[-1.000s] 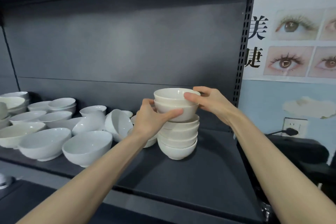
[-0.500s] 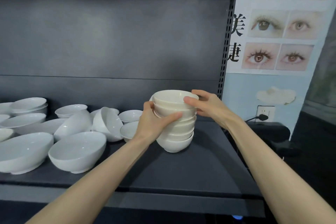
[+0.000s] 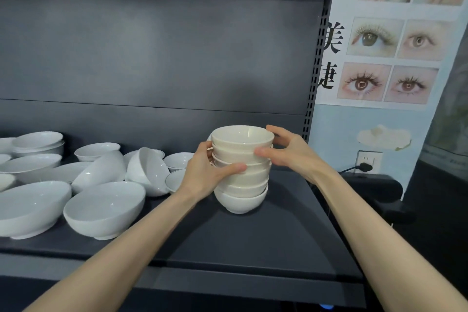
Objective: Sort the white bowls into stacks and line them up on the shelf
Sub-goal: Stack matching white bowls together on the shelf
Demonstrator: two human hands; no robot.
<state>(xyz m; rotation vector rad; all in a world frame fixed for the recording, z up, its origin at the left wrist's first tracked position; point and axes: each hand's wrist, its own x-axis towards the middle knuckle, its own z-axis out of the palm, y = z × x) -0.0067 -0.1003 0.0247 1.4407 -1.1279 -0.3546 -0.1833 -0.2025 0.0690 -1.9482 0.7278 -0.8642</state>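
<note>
A stack of several small cream-white bowls [image 3: 241, 185] stands on the dark shelf [image 3: 266, 240], right of centre. My left hand [image 3: 206, 172] wraps the stack's left side, thumb across the front of the middle bowls. My right hand [image 3: 288, 152] grips the upper bowls from the right, thumb on the front and fingers behind the top rim. To the left lie loose white bowls, among them two large bowls [image 3: 103, 208] at the front edge, one tipped bowl [image 3: 148, 171] on its side, and small stacked bowls [image 3: 38, 143] at the back.
The shelf's dark back panel [image 3: 152, 58] rises behind the bowls, with a perforated upright [image 3: 314, 83] at its right end. Right of the shelf is a wall poster [image 3: 390, 33], a socket with a plug [image 3: 364, 163] and a black object [image 3: 374, 185] below.
The top bowls have come down and nested into the stack, which is now shorter. Both hands stayed on it. The view has shifted right, so the loose bowls sit further left.
</note>
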